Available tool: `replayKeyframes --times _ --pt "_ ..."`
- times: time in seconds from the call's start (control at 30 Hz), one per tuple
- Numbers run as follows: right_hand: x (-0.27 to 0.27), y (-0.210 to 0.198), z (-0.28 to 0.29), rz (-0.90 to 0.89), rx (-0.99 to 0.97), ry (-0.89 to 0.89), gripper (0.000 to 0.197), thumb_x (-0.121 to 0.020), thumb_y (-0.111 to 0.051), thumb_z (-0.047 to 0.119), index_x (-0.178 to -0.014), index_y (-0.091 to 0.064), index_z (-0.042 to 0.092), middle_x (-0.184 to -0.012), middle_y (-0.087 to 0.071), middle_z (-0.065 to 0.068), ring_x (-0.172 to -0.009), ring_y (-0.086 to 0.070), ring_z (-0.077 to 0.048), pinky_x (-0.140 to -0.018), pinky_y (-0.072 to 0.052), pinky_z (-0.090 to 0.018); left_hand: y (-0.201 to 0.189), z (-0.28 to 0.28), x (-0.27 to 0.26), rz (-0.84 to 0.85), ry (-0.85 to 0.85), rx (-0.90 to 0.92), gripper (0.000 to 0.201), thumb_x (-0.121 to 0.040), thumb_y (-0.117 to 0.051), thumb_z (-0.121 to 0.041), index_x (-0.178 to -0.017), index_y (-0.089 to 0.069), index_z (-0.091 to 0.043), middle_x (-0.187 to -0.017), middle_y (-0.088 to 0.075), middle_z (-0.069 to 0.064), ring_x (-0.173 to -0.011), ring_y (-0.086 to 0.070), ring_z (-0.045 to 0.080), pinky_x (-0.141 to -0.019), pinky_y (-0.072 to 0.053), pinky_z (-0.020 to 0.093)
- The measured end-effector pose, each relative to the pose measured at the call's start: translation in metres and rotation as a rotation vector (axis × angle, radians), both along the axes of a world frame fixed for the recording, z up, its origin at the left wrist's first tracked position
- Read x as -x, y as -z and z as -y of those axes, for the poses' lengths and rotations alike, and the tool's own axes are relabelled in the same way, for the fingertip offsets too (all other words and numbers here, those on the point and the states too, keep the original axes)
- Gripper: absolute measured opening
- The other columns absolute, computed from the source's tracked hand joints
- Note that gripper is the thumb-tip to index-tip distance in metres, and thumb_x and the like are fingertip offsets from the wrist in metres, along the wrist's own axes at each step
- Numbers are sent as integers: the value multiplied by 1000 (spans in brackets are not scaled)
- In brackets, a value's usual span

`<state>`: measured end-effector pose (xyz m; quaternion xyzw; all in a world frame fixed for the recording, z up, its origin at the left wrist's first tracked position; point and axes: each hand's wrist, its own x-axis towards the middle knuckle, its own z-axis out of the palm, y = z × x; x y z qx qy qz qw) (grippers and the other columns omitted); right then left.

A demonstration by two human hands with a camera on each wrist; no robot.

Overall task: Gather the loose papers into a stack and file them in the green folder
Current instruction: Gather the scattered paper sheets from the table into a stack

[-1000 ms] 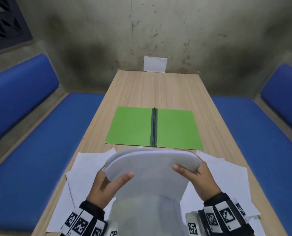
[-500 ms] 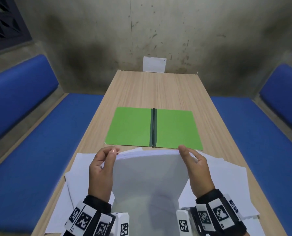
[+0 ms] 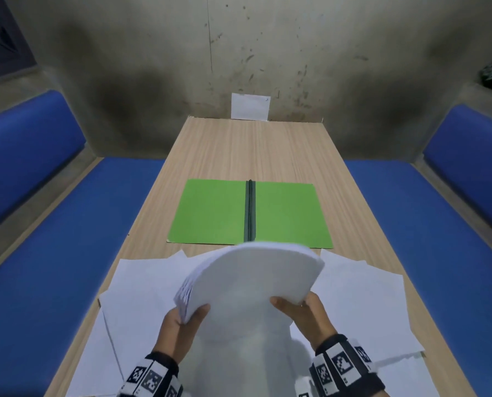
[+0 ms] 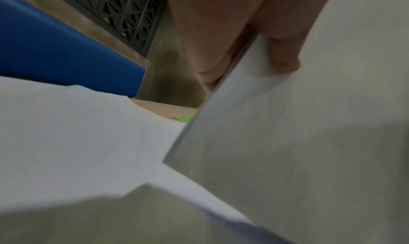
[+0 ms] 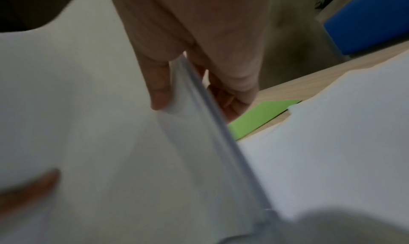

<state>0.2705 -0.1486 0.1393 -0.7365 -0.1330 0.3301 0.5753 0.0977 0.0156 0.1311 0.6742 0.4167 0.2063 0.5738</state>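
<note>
A thick stack of white papers (image 3: 247, 285) stands upright over the near end of the table, its top curling away from me. My left hand (image 3: 179, 325) grips its left edge, thumb on the near face, fingers behind. My right hand (image 3: 302, 310) grips the right edge the same way. The wrist views show each thumb pressed on the stack (image 4: 287, 125) (image 5: 88, 125). The green folder (image 3: 210, 213) lies open and flat on the table just beyond the stack, dark spine in the middle. Loose white sheets (image 3: 141, 287) lie spread under and beside my hands.
The wooden table (image 3: 253, 150) runs away from me to a stained wall, where a small white card (image 3: 250, 106) leans. Blue benches (image 3: 47, 253) flank the table on both sides. More loose sheets (image 3: 376, 305) cover the table's near right part.
Half a second ago the stack stood straight with my fingers at its top corners. Now both hands grip lower on its sides and the top bends forward towards the folder.
</note>
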Motion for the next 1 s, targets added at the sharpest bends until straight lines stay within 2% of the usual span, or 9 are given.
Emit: replayKeyframes --times 0.17,0.33,0.43,0.5,0.57,0.67,0.77,0.9,1.0 --pt "-13 41 47 27 337 92 16 -85 -66 22 -94 -54 17 -89 -57 -4 -77 -55 -21 -64 -48 -27 -22 -22 14 28 -127 100 15 -84 -63 -14 -72 -62 -5 -69 -62 10 -72 -56 24 -64 -44 33" --pt "-24 55 111 -32 572 367 32 -85 -66 23 -61 -52 8 -77 -63 -18 -80 -61 -29 -80 -42 -35 -21 -52 50 16 -318 221 31 -82 -66 -20 -107 -60 -2 -100 -62 15 -93 -58 29 -89 -42 37" --pt "-33 48 135 -146 655 454 43 -92 -55 32 -76 -67 -6 -86 -68 -21 -90 -63 -32 -83 -41 -34 -8 -61 72 -87 -342 159 30 -75 -71 -39 -95 -62 -17 -101 -65 10 -89 -59 25 -89 -44 37" --pt "-33 56 142 -225 643 476 50 -88 -59 38 -63 -65 -5 -68 -68 -21 -73 -66 -33 -65 -43 -33 4 -63 81 -177 -332 149 32 -69 -74 -43 -88 -63 -20 -99 -68 9 -88 -62 26 -84 -50 40" --pt "-34 63 143 -229 644 510 53 -83 -67 35 -48 -52 0 -44 -54 -13 -46 -54 -26 -50 -40 -29 15 -62 86 -200 -331 210 23 -79 -70 -17 -97 -60 -7 -106 -66 21 -91 -60 31 -87 -49 44" --pt "-39 59 134 -211 644 506 44 -82 -70 27 -55 -51 -2 -61 -56 -17 -59 -54 -28 -69 -51 -39 29 -55 84 -322 -323 282 39 -83 -65 -10 -116 -53 8 -108 -61 22 -93 -56 33 -96 -43 45" --pt "-46 46 128 -166 596 537 29 -88 -61 17 -71 -54 -6 -95 -57 -22 -88 -49 -30 -99 -39 -42 41 -56 81 -433 -365 306 41 -84 -63 -15 -114 -55 10 -115 -61 25 -93 -54 33 -93 -42 41" --pt "-54 21 134 -24 574 615 25 -92 -47 0 -111 -55 -14 -109 -54 -28 -106 -51 -39 -102 -34 -41 44 -56 80 -607 -385 198 43 -80 -65 -27 -108 -61 4 -117 -57 23 -95 -53 36 -97 -43 42" --pt "-60 6 143 -6 513 689 23 -94 -43 -4 -112 -53 -15 -104 -50 -26 -103 -49 -35 -93 -36 -37 43 -57 79 -770 -402 116 52 -80 -63 -35 -120 -56 -2 -139 -36 16 -123 -39 39 -111 -29 43"
